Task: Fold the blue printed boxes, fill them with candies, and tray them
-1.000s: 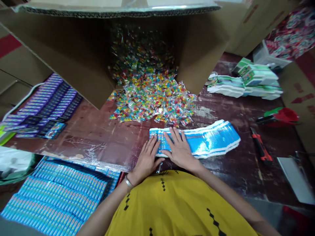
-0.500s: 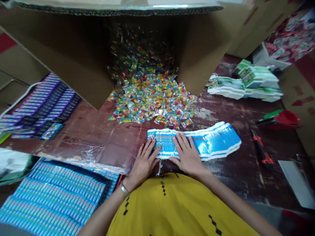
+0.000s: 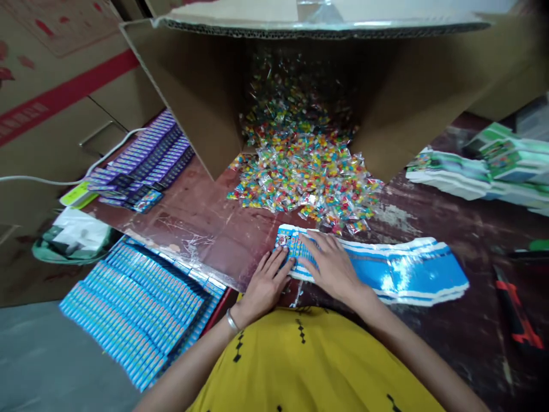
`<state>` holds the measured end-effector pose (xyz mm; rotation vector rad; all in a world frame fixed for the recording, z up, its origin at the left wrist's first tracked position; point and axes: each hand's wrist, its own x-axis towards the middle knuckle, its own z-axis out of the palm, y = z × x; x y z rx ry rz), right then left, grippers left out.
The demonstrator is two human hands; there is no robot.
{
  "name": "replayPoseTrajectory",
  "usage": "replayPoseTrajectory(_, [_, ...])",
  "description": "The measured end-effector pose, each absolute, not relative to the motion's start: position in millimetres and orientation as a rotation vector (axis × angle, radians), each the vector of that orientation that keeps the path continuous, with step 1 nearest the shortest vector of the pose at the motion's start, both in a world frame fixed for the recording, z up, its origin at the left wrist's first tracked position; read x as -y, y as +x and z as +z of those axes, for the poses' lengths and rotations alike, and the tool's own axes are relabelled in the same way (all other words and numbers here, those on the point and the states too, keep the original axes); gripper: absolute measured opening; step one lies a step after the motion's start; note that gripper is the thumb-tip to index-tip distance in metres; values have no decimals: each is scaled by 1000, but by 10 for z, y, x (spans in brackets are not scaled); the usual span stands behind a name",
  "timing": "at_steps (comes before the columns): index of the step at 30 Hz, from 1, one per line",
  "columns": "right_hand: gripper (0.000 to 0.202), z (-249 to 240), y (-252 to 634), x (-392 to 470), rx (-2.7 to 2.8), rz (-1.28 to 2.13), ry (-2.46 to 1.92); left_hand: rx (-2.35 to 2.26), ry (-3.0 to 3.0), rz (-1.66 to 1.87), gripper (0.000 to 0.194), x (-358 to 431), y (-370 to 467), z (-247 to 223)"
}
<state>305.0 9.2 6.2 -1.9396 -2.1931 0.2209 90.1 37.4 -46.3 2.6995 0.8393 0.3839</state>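
- A fanned row of blue cards (image 3: 386, 272) lies along the table's (image 3: 193, 223) near edge.
- The left hand (image 3: 263, 283) and right hand (image 3: 332, 266) press flat, fingers spread, on its left end, grasping nothing.
- Candy packets (image 3: 300, 177) spill from a cardboard box (image 3: 193, 86) behind.

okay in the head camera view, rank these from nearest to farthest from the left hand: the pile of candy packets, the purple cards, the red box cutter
1. Pile of candy packets, just ahead of the left hand.
2. Purple cards, far left on the table.
3. Red box cutter, at the far right edge.
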Motion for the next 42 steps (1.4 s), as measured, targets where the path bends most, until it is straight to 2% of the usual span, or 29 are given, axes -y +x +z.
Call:
replayPoseTrajectory(8, [34,-15,2847,-981,2182,267,-1926,-862,2693,402,48,-357,890,-477])
replayPoseTrajectory(16, [20,-13,2790,-1050,2310,321,-1720,-887,2679,556,57,-306,828,-557])
replayPoseTrajectory(20, [22,-12,2844,-1052,2285,315,-1605,-866,2713,714,68,-333,808,-702])
replayPoseTrajectory(24, [25,-24,2877,-982,2245,305,-1533,-858,2655,881,67,-350,837,-872])
replayPoseTrajectory(27, [22,-46,2884,-950,2104,403,-1594,-924,2590,929,60,-354,861,-917])
replayPoseTrajectory(31, [11,-3,2913,-955,1635,784,-1609,-997,2485,895,43,-388,860,-637])
replayPoseTrajectory(34, [11,73,2951,-957,1421,961,-1549,-1155,2338,880,46,-479,928,-296])
replayPoseTrajectory(37, [19,123,2980,-963,1292,1098,-1551,-1234,2186,793,65,-612,1078,-112])
replayPoseTrajectory(42, [31,278,2989,-851,1126,1172,-1436,-1140,1854,817,63,-724,1218,18])
